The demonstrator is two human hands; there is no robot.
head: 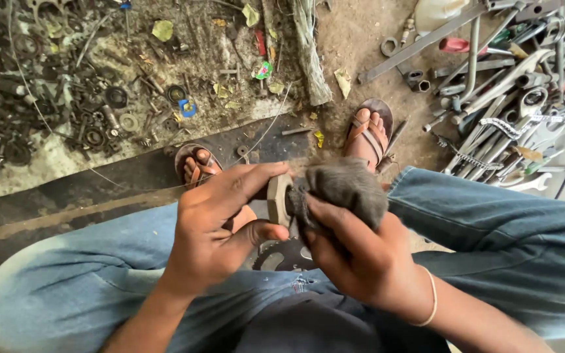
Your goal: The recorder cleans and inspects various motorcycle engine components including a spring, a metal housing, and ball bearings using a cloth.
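Hands wiped a metal ring above a toothed sprocket.

The left hand (220, 225) pinched a pale metal ring (277, 199) between thumb and fingers, just above the dark sprocket (281, 255) lying between the knees. The right hand (354, 252), closed around a grey rag (344, 186), pressed it against the ring's right face. Wrenches (511, 98) lay heaped far right of the sprocket, loose bearings and bolts (93, 111) far upper left.

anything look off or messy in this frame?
Yes. Small metal parts lie scattered over the dirt at upper left, and wrenches are heaped loose at right. The left hand holds a round part; the right hand presses a grey rag on it.
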